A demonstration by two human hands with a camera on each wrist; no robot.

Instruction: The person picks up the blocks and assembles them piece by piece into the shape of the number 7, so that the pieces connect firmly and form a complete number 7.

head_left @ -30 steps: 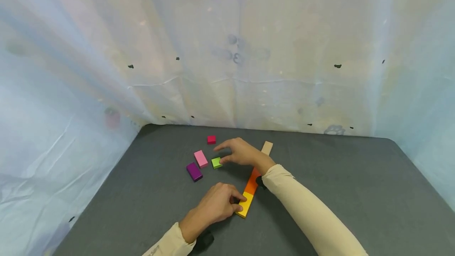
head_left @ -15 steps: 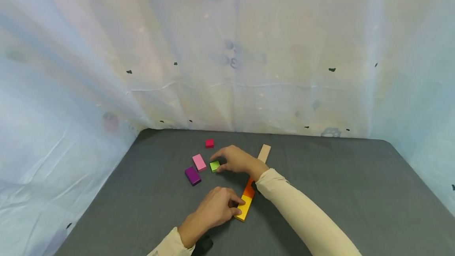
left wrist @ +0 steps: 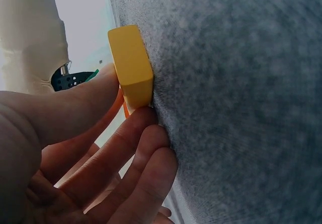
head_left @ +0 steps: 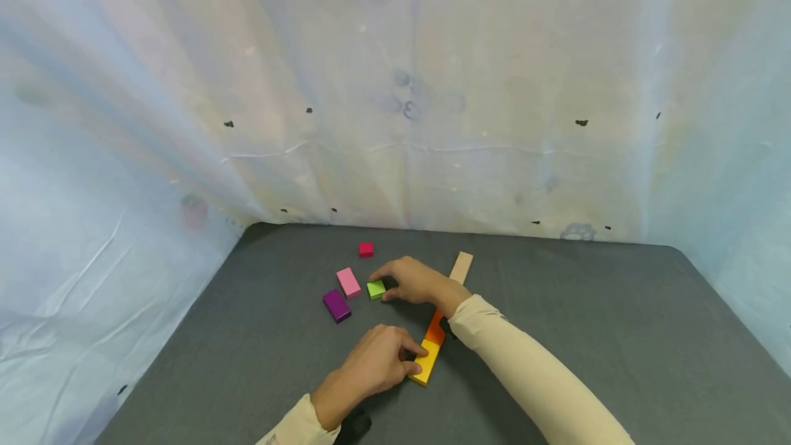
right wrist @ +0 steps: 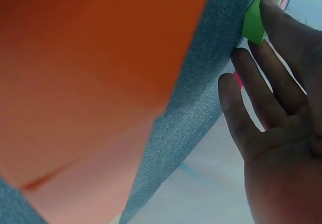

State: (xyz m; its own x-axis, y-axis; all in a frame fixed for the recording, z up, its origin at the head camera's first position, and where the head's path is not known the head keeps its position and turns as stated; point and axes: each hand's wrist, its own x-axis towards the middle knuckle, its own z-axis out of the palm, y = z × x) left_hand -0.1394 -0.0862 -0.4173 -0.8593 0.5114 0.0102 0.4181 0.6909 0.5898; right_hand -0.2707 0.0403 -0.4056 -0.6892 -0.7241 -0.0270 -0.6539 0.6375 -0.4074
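Observation:
On the dark table a yellow block (head_left: 425, 362) lies at the near end of a slanting row, against an orange block (head_left: 435, 330). The left hand (head_left: 380, 360) has its thumb and index finger on the yellow block (left wrist: 131, 58), with the thumb against one side in the left wrist view. Farther up, the right hand (head_left: 417, 280) reaches over the row and pinches a small lime-green block (head_left: 375, 290) between thumb and fingers. The right wrist view shows the thumb on the green block (right wrist: 254, 25), the other fingers loosely spread.
Left of the green block lie a pink block (head_left: 349, 282) and a purple block (head_left: 336, 305). A small red block (head_left: 366, 249) is farther back. A beige block (head_left: 461, 266) shows at the row's far end, beyond the right wrist. A pale patterned curtain (head_left: 432, 177) hangs behind the table.
The right hand's index finger and thumb have come down closer around the green block, which stays in its place. The left hand keeps its place at the yellow block. The head view has shifted slightly.

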